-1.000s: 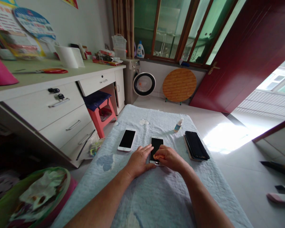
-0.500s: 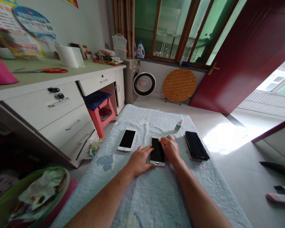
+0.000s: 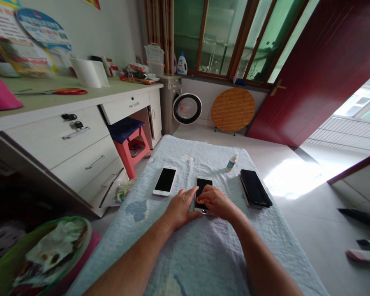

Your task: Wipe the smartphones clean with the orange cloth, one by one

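Observation:
A smartphone [image 3: 204, 183] with a white frame and dark screen lies face up in front of me on the cloth-covered table. My left hand [image 3: 181, 204] steadies it at the left edge, fingers along the side and thumb by the bottom corner. In my right hand [image 3: 216, 201] a small orange piece [image 3: 201, 201] is pinched, pressed on the lower part of the screen; its kind is too small to make out. Left of the hands lies a second white smartphone [image 3: 165, 181]. A small spray bottle [image 3: 231, 163] stands beyond my right hand.
Dark phones or similar flat devices [image 3: 255, 188] are stacked at the table's right side. A pale blue quilted cloth [image 3: 200, 259] covers the table. On the left are a white desk [image 3: 77, 135], a pink stool [image 3: 130, 154] and a basin [image 3: 86, 230] holding crumpled items.
My right hand has slid the orange piece from the upper right of the phone's screen down towards its lower left. My left hand has stayed at the phone's edge.

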A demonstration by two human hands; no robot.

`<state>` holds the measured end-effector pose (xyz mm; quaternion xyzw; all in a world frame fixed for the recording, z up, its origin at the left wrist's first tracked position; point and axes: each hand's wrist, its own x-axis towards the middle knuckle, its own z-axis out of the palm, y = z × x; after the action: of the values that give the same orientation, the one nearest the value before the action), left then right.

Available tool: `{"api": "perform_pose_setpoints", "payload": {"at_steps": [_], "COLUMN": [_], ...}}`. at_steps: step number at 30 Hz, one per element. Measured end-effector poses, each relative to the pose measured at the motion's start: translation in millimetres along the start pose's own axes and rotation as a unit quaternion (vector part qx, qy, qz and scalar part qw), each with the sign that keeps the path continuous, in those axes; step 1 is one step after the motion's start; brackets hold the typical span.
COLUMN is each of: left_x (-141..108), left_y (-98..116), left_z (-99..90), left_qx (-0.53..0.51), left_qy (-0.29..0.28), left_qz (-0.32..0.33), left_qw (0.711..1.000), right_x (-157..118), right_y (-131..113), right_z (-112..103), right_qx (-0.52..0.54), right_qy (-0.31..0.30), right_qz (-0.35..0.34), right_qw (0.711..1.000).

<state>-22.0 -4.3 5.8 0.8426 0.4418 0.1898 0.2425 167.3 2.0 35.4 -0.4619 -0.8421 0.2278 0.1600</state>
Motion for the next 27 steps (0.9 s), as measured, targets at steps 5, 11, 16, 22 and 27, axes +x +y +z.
{"api": "perform_pose_setpoints", "payload": {"at_steps": [5, 11, 16, 22, 27], "left_x": [1.1, 1.5, 1.8, 2.1, 2.2], "left_y": [-1.3, -0.2, 1.7, 2.1, 2.4], "left_z": [0.9, -0.7, -2.3, -1.6, -2.5], "left_qx": [0.014, 0.015, 0.009, 0.01, 0.012], "left_qy": [-0.002, -0.005, -0.012, -0.004, -0.004], "left_qz": [0.019, 0.01, 0.008, 0.007, 0.009], "left_qw": [1.0, 1.0, 1.0, 1.0, 1.0], "right_x": [-15.5, -20.3, -14.4, 2.9, 13.3], "right_y": [-0.7, 16.7, 29.4, 41.2, 47.3], "right_z": [-20.6, -27.5, -16.6, 4.0, 10.2], "right_qx": [0.081, 0.094, 0.051, -0.056, -0.089], "right_qy": [-0.107, -0.095, 0.008, 0.16, 0.225], "right_qz": [0.0, 0.057, 0.106, 0.168, 0.21], "right_qw": [0.991, 0.989, 0.993, 0.971, 0.947]}}
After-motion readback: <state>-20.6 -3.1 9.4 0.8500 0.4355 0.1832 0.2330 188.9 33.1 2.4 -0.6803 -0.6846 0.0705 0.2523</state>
